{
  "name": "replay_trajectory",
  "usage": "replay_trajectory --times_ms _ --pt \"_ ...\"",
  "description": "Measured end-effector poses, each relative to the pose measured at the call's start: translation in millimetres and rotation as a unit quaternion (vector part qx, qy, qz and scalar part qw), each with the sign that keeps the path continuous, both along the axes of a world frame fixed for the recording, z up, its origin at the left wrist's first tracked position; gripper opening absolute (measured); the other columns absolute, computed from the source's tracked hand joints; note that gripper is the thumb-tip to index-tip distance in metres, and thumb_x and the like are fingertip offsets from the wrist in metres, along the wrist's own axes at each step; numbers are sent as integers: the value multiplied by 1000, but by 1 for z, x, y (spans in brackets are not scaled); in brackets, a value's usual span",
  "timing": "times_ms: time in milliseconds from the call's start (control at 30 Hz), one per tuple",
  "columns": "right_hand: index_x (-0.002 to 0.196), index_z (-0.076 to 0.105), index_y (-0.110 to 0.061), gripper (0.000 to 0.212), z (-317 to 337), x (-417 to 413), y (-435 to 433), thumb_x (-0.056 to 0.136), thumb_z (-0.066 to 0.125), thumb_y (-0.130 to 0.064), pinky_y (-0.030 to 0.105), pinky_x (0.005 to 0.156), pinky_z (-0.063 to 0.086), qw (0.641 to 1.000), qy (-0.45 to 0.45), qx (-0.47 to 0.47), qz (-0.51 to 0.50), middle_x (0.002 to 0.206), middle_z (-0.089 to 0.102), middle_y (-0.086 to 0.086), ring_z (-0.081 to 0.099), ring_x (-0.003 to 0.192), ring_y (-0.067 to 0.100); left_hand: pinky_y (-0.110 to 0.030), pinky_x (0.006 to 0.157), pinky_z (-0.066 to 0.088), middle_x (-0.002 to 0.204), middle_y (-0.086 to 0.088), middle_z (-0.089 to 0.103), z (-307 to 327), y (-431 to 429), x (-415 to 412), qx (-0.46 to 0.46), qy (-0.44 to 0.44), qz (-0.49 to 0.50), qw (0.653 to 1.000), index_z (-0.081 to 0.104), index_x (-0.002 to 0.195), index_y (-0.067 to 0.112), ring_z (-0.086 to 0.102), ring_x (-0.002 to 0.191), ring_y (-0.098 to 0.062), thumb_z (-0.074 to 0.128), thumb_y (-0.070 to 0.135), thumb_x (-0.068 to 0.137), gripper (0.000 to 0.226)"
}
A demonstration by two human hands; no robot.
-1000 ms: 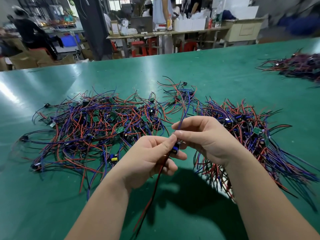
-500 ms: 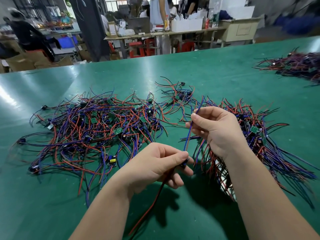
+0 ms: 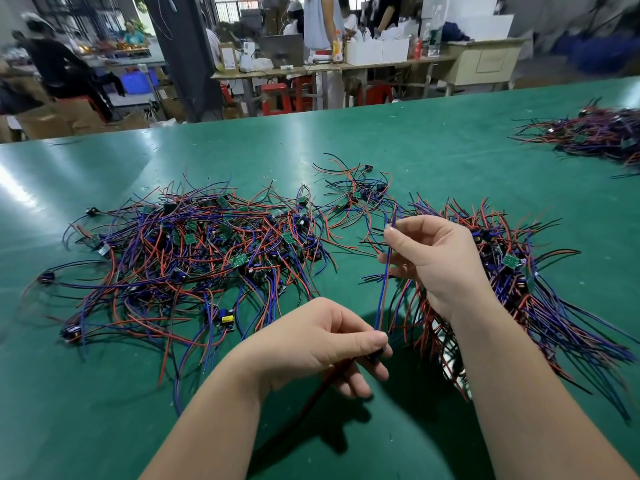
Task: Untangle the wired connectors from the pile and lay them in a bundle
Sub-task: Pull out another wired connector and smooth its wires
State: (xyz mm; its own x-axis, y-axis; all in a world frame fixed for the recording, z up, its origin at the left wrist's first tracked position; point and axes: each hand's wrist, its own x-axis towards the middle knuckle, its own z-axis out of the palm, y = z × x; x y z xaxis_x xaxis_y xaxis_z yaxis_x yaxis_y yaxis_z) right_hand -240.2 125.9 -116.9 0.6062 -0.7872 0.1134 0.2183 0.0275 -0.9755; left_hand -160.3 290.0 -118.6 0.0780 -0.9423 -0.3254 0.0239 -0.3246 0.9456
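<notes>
Across the green table [image 3: 346,140] a tangled pile [image 3: 180,251] of red, blue and black wires with small green boards lies spread out. Just right of the pile, partly under the right forearm, lies a bundle [image 3: 540,306] with its wires running roughly one way. Well beyond the pile to the right sits another heap [image 3: 595,133], blurred. Behind the pile, past the table's far edge, the room shows workbenches [image 3: 329,65] loaded with boxes, red stools [image 3: 277,97], cardboard cartons [image 3: 45,123], a dark pillar [image 3: 183,53] and several people.

Near the front of the pile, the left hand [image 3: 311,344] pinches a small dark connector [image 3: 375,356] between thumb and curled fingers; a red wire [image 3: 322,389] trails down from it. The right hand [image 3: 436,261], higher up, pinches the blue wire [image 3: 384,282] that rises from the connector.

A second ago both hands met at the connector. Since then the right hand has slid up along the blue wire, leaving a longer, straighter stretch between the hands, while the left has dropped slightly nearer the table edge.
</notes>
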Motion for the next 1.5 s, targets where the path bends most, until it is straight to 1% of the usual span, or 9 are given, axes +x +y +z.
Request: replay_trajectory --times_ms 300,567,867,1000,1100,1200,1300,1367,1500 --pt "77 57 -11 21 -2 -1 -1 85 61 7 20 36 44 999 13 -44 -27 59 57 1 64 43 19 -19 52 52 78 -3 73 2 1 1 3 6 -6 1000 66 92 9 67 56 -11 61 36 80 30" --pt "85 53 -16 10 -5 3 -1 92 58 -12 22 35 43 997 -6 -56 -58 51 54 1 64 44 29 -19 53 52 82 -4 73 4 3 5 5 10 -13 1000 64 95 12 68 61 -13 59 36 82 27" --pt "80 42 -14 20 -6 3 7 95 54 -8 25 33 42 996 -5 -80 -44 47 51 4 62 39 31 -21 55 53 79 -5 72 2 8 10 14 34 -36 999 60 118 18 69 61 -14 60 32 85 36" --pt "79 40 -13 22 -4 3 9 96 53 -8 27 35 46 996 -14 -79 -24 47 55 5 61 38 28 -23 58 55 83 -6 73 1 9 13 -10 31 -41 999 65 102 25 69 65 -15 56 27 94 13" --pt "92 47 -14 13 -3 4 5 101 44 -23 28 40 50 999 -15 -25 16 59 64 8 64 45 27 -18 57 51 84 -3 75 3 7 14 -107 32 27 993 68 83 34 68 70 -9 62 32 87 7" --pt "103 51 -18 6 -6 3 4 99 48 -16 27 46 52 994 71 -1 87 77 64 15 66 52 25 -14 53 45 82 -4 74 8 6 21 -227 139 153 952 69 72 31 57 56 -3 87 45 56 28" --pt "92 62 -10 19 -10 3 10 79 70 1 22 52 52 966 149 -77 197 74 66 12 66 57 16 -14 57 50 88 -8 74 7 4 27 -320 220 250 887 66 70 24 57 53 -5 94 37 41 43" --pt "80 68 -7 18 -7 4 17 66 79 -6 18 54 49 959 117 -92 243 67 68 6 63 57 10 -15 60 54 89 -9 74 8 1 25 -349 239 307 853 64 70 20 65 60 -8 94 28 39 44" --pt "78 76 -10 36 2 1 22 49 91 -26 16 58 50 941 -45 87 324 74 70 9 63 58 10 -16 57 55 81 -6 73 12 -8 20 -367 286 409 785 64 63 16 68 62 -8 78 21 44 24"
